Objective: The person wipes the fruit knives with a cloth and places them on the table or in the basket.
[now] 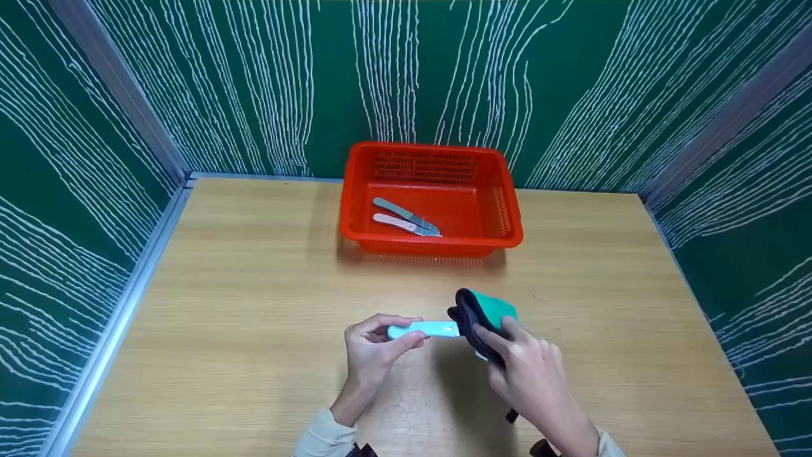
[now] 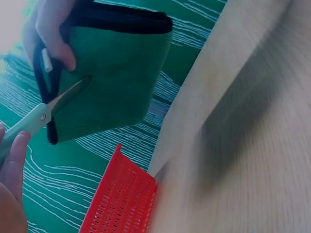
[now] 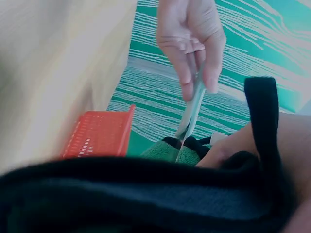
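Note:
A small knife with a light blue handle [image 1: 424,329] is pinched between the thumb and fingers of my left hand [image 1: 370,360]. Its blade [image 2: 73,94] points right and lies against the cloth in the left wrist view. My right hand [image 1: 536,374] grips a folded green cloth [image 1: 496,310] with dark edging, its thumb and fingers near the fold. From the right wrist view, the blade enters between two green folds [image 3: 188,154]. In the head view the cloth hides most of the blade. Both hands are above the table.
Beyond the hands, a red plastic basket [image 1: 438,244] stands on the wooden table [image 1: 254,273] near the back wall. Inside it lie a grey-green-handled knife [image 1: 392,207] and a pink-handled knife [image 1: 394,221]. Green walls [image 1: 330,82] with white lines enclose the table.

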The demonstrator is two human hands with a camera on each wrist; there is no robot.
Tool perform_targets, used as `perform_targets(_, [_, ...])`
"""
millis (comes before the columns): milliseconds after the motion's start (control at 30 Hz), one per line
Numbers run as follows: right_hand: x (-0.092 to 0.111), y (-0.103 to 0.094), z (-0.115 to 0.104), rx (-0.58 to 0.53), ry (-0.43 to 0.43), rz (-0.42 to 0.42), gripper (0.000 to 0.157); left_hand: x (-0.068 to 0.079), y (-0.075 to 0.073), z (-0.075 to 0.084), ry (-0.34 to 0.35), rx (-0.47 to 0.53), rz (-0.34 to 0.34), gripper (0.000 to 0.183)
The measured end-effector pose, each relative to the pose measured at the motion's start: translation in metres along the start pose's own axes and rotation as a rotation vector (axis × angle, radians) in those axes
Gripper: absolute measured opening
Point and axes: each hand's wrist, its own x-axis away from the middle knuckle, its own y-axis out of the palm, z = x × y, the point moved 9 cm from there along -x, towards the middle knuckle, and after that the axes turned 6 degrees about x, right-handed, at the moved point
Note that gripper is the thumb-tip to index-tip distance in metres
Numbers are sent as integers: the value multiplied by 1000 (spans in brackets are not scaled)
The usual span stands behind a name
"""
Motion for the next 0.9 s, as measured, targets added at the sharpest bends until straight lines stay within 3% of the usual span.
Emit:
perform_targets(467, [8, -2, 30, -19, 84, -10, 46, -2, -12, 3, 6, 49, 36, 23])
perform_targets(800, [10, -6, 50, -28, 181, -75, 44, -5, -21, 7, 2, 63, 53, 28])
perform_targets(900, [7, -15, 53, -30, 174, -25, 43, -6, -21, 9, 20, 60, 44, 25])
